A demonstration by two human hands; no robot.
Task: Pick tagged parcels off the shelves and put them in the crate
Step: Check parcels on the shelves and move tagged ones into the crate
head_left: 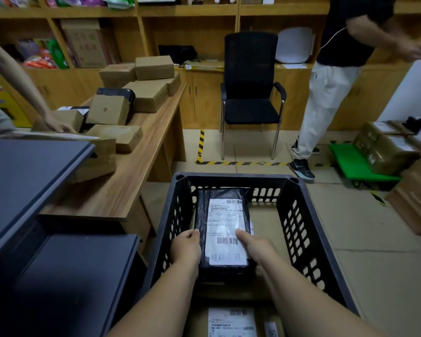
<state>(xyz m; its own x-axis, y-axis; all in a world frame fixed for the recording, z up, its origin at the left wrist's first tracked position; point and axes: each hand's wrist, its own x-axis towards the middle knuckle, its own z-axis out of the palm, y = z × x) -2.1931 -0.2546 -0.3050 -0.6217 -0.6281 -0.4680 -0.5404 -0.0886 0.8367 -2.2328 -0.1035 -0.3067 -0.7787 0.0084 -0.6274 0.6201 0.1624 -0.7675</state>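
Item: black parcel (220,229) with white label, held inside the crate (299,229), toward its left wall, not yet let go.
Progress: I judge this one almost placed. One labelled box (231,322) lies at the crate's near edge; whether it is inside the crate I cannot tell. Brown boxes (141,93) remain on the desk (122,190); how many are tagged, I cannot tell.
Hands: my left hand (186,246) grips the parcel's left edge, my right hand (255,246) its right edge, thumb on the label. Both forearms reach down and forward into the crate.
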